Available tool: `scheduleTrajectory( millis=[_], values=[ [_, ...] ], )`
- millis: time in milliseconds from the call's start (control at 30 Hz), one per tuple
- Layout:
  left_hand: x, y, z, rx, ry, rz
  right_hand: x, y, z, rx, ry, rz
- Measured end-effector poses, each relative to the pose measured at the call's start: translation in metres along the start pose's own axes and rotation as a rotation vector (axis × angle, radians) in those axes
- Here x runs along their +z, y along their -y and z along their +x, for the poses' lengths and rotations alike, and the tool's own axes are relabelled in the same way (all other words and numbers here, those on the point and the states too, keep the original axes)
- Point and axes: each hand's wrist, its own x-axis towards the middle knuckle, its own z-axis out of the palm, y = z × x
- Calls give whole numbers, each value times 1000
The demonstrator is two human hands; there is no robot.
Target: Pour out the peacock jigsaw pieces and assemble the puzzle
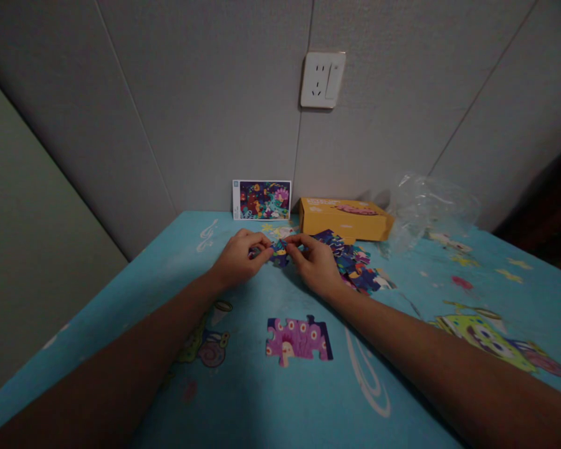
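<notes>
Between my two hands are blue, multicoloured jigsaw puzzle pieces [279, 254], held just above the table or touching it; I cannot tell which. My left hand [242, 257] pinches them from the left with thumb and forefinger. From the right, the thumb and forefinger of my right hand [315, 262] close on them too. A heap of loose puzzle pieces [362, 274] lies just beyond and right of my right hand, partly hidden by it. Nearer to me, a joined pink and purple puzzle section [299, 340] lies flat on the table.
A picture card [264, 201] of a colourful scene leans against the wall. Beside it stands a yellow box [343, 221], with a crumpled clear plastic bag [425, 209] to its right. A blue cartoon-print cloth [243, 405] covers the table. The wall carries a power socket [323, 80].
</notes>
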Motion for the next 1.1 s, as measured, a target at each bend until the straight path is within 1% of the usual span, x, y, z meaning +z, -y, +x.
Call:
scheduleTrajectory(
  millis=[167,267,367,467,567,633,667,733,800,833,867,900,1000,1100],
  values=[
    [1,2,0,31,27,62,-1,1,0,-88,-51,7],
    [1,3,0,47,24,84,0,-1,0,-84,23,-15],
    [0,2,-1,16,51,96,1,-1,0,-60,126,-70],
    [0,-1,-1,-1,78,101,1,2,0,-72,132,-115],
    [-1,-4,0,-14,22,114,1,5,0,-100,103,-130],
    [-3,-3,2,-80,-67,148,1,4,-1,-104,67,-123],
    [-4,-2,3,-146,-115,180,2,4,-1,-104,50,-121],
    [-7,3,5,-343,-187,279,2,2,-1,-108,31,-126],
    [-8,8,5,-550,-199,388,3,1,-1,-120,33,-143],
    [-8,11,5,-620,-177,428,4,1,-2,-130,34,-152],
    [-9,13,5,-660,-138,456,3,2,-2,-142,36,-162],
    [-8,14,4,-670,-86,471,3,3,-2,-157,33,-174],
    [-7,15,3,-601,65,493,-4,9,-3,-206,-4,-283],
    [-5,14,2,-484,129,501,-18,15,-2,-203,-101,-518]
  ],
)
